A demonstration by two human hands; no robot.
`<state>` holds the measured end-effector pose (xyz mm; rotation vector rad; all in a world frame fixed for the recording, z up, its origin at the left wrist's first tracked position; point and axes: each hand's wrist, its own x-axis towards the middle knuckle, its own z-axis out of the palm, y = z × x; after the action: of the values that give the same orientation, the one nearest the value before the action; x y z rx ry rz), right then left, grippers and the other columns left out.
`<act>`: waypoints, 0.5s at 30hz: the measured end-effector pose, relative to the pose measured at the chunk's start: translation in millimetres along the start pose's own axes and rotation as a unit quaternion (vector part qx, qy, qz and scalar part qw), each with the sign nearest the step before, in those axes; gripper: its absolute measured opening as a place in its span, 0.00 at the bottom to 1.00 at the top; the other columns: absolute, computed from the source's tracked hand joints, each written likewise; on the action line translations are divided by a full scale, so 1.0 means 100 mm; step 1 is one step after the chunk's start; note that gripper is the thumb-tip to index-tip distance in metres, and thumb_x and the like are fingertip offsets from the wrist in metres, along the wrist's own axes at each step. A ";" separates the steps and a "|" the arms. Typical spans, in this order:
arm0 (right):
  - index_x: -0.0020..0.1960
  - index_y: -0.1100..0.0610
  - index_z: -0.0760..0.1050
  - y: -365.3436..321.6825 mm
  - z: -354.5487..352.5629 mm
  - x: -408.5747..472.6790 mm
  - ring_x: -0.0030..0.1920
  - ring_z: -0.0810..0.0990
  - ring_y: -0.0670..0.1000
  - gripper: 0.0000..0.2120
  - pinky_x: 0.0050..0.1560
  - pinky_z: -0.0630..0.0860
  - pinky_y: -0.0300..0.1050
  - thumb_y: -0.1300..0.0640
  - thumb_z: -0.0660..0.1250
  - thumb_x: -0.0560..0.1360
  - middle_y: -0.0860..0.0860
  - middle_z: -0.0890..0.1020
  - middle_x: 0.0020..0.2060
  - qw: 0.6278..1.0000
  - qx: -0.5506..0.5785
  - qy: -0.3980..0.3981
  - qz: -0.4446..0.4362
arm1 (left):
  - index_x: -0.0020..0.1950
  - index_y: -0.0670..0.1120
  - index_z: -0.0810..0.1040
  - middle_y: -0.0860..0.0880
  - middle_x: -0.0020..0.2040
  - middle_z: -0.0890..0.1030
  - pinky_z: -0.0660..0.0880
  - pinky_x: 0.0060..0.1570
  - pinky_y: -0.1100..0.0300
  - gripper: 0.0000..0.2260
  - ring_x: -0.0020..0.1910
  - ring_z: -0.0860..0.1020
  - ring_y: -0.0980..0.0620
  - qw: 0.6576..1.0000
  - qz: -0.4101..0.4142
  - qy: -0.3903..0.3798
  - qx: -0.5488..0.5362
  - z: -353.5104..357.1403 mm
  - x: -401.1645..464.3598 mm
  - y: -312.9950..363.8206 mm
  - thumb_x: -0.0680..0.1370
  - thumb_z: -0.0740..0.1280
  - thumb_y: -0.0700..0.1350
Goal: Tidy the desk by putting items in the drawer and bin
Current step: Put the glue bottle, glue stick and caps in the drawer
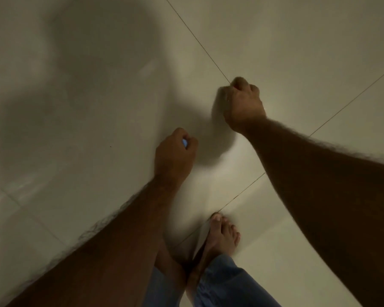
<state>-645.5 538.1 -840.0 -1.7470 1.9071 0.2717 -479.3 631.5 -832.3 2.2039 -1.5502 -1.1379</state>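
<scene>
While neither desk, drawer nor bin shows above the tiled floor (297,52), the left hand (175,151) is clenched around a small blue object (185,143) and the right hand (242,103) is fisted, contents unclear.

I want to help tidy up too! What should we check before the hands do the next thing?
1. Left hand is holding something: ok, closed on a small blue thing.
2. What the blue thing is: cannot tell, mostly hidden.
3. Right hand is free: cannot tell, it is a closed fist.
4. Desk, drawer or bin in sight: not ok, only tiled floor shows.
5. Footing: ok, bare foot flat on the floor.
</scene>
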 end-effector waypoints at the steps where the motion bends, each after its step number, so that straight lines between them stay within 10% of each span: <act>1: 0.68 0.58 0.69 -0.03 0.05 -0.04 0.64 0.66 0.61 0.23 0.62 0.73 0.54 0.67 0.62 0.73 0.57 0.67 0.66 1.000 -0.023 0.015 -0.001 | 0.40 0.44 0.74 0.49 0.32 0.74 0.68 0.39 0.56 0.07 0.35 0.75 0.46 1.000 -0.007 -0.004 -0.002 0.00 -0.02 -0.05 0.76 0.65 0.46; 7: 0.68 0.62 0.65 -0.08 0.52 -0.75 0.60 0.69 0.60 0.20 0.52 0.74 0.51 0.67 0.59 0.77 0.60 0.70 0.62 0.999 0.004 0.028 0.015 | 0.40 0.45 0.74 0.49 0.32 0.77 0.76 0.39 0.56 0.07 0.34 0.78 0.45 0.985 -0.128 -0.099 -0.056 -0.06 -0.33 -0.31 0.76 0.66 0.46; 15: 0.53 0.59 0.73 -0.08 0.68 -1.64 0.43 0.76 0.54 0.14 0.39 0.71 0.43 0.67 0.66 0.67 0.54 0.76 0.46 0.963 0.201 -0.129 0.123 | 0.47 0.43 0.76 0.42 0.45 0.80 0.79 0.39 0.55 0.04 0.40 0.82 0.46 0.883 -0.344 -0.154 -0.281 -0.43 -0.73 -0.27 0.80 0.62 0.41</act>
<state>-618.2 711.3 -811.6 -1.1539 1.8317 0.1742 -440.9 695.9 -784.6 2.2345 -0.3420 -1.9065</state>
